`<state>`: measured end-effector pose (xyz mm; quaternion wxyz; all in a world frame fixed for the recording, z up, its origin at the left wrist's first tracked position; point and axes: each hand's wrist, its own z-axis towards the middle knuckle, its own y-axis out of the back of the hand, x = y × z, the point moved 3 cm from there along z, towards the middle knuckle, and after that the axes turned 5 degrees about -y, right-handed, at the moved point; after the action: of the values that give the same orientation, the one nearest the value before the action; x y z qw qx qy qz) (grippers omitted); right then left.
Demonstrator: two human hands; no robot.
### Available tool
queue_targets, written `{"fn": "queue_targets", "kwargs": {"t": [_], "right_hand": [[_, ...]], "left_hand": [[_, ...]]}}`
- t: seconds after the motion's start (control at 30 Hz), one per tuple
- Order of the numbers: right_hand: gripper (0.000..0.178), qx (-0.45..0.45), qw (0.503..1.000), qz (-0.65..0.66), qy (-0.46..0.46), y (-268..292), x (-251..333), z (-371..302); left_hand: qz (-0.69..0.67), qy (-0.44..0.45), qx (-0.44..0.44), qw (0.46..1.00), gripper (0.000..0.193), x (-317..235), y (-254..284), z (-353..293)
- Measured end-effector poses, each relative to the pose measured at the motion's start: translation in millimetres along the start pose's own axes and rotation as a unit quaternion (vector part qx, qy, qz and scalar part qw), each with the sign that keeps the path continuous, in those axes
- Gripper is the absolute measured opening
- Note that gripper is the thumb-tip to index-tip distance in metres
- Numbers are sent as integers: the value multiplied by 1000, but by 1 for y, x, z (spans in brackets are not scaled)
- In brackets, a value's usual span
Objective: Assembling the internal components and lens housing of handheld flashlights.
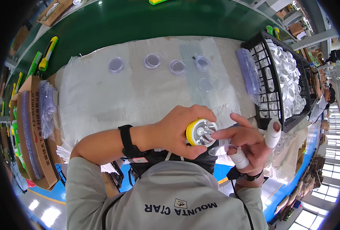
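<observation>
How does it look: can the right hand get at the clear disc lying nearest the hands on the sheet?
Probably yes: nothing seems to stand on the sheet between the right hand and that disc, though the hand already appears to hold another disc.

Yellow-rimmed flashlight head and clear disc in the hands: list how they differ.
Look: the flashlight head is yellow-rimmed with a shiny silvery inside, while the clear disc is see-through. Shape: the flashlight head is cupped, the clear disc thin. State: the left hand grips the flashlight head; the right hand holds the clear disc. Both look round.
</observation>
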<state>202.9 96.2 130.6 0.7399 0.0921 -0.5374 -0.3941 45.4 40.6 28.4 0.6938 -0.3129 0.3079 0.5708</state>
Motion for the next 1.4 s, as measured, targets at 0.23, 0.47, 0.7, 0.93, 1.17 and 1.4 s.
{"fn": "queue_targets", "kwargs": {"t": [0.23, 0.47, 0.7, 0.93, 1.17, 1.4], "right_hand": [[95, -169, 970, 137, -113, 5, -7, 4], [91, -1, 950, 134, -283, -4, -27, 19], [89, 35, 931, 164, -323, -4, -22, 25], [85, 93, 935, 99, -328, -5, -15, 35], [70, 92, 954, 55, -280, 20, -9, 16], [20, -209, 848, -312, -373, 227, -63, -95]], "left_hand": [[0, -14, 26, 1000, 61, 4, -3, 1], [37, 16, 33, 999, 67, -6, -1, 3], [40, 63, 41, 996, 58, -7, -1, 10], [90, 7, 64, 994, 63, -7, -1, 10], [14, -61, 28, 998, 60, 2, -2, 8], [-30, -11, 21, 999, 57, -7, -3, 4]]}}
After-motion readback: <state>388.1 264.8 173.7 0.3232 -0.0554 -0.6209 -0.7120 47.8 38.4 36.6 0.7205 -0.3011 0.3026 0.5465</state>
